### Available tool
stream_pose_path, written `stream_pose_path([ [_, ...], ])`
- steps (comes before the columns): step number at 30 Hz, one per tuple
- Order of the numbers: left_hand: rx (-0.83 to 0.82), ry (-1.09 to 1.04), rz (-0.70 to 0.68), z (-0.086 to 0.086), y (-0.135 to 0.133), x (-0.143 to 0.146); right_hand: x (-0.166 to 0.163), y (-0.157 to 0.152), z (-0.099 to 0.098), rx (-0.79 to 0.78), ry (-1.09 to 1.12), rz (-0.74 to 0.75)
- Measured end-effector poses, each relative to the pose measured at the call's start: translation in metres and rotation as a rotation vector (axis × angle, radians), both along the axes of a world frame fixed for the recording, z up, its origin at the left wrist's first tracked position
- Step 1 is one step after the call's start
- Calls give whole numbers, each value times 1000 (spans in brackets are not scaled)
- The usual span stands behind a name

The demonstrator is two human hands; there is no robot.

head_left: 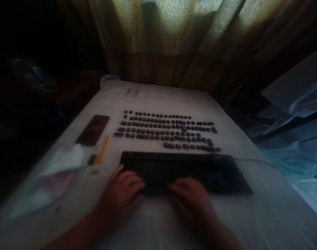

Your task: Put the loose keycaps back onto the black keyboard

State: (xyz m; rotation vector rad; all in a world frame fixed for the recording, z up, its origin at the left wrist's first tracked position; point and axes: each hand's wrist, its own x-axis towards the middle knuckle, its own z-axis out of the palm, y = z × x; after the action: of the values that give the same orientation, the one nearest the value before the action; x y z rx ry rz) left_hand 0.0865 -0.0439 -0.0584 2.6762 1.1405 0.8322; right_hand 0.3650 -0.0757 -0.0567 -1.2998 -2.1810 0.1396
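Note:
A black keyboard [221, 177] with a cable lies flat near the front of the table. Its dark key area looks blurred, and I cannot tell whether any keys sit in it. My left hand [122, 192] rests over its front left corner, fingers apart and stretched onto the board. Along the front edge, near the middle, my right hand [191, 196] has its fingers bent and pressed together at the tips. Anything between those fingertips is too dark to make out. Beyond the keyboard, loose black keycaps [158, 132] are laid out in several rows.
On the left lie a dark phone [93, 130], a yellow-orange tool [102, 151] and a crumpled white cloth or bag [54, 177]. The keyboard cable [254, 160] runs off to the right. A patterned curtain [169, 34] hangs behind the white-covered table [174, 97].

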Motion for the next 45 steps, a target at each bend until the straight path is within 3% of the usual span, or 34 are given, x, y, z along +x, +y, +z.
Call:
stream_pose_path([
  [14, -74, -131, 23, 4, 3, 3, 0, 0, 3, -17, -13, 7],
  [45, -158, -105, 14, 9, 6, 2, 3, -1, 4, -57, -19, 21],
])
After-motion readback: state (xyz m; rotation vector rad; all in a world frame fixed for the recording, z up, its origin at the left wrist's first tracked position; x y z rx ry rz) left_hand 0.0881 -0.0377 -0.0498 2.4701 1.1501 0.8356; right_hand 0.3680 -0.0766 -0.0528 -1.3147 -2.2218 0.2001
